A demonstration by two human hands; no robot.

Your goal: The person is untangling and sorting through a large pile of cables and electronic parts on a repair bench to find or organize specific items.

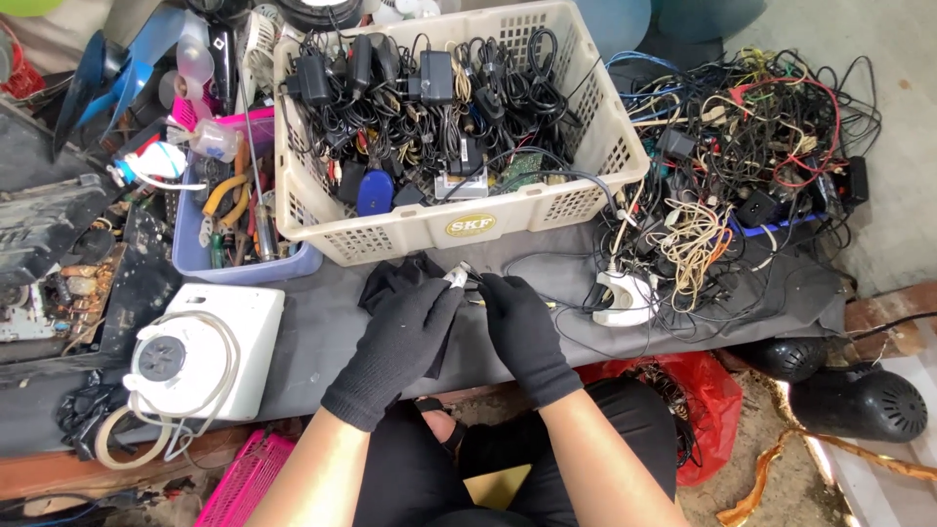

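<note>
Ref. landmark: cream basket, rear-centre on the bench, packed w/ black adapters and coiled leads.

- Bench: grey cover, cluttered both sides of basket.
- Cable tangle: right of basket, loose mixed wires; strands run toward the work area.
- White appliance: front-left of basket, cord wrapped round it.
- Blue tray: left of basket, touching it; holds hand tools.
- Left hand, right hand: black-gloved, just in front of basket, close together. Both pinch a small metal part at the fingertips; part type cannot be told.

Risk (judgement): part is small and the gloves dull the feel, so it may slip into the black cloth beneath. Nearby strands may snag a sleeve or finger and drag the white plug off the edge.
</note>
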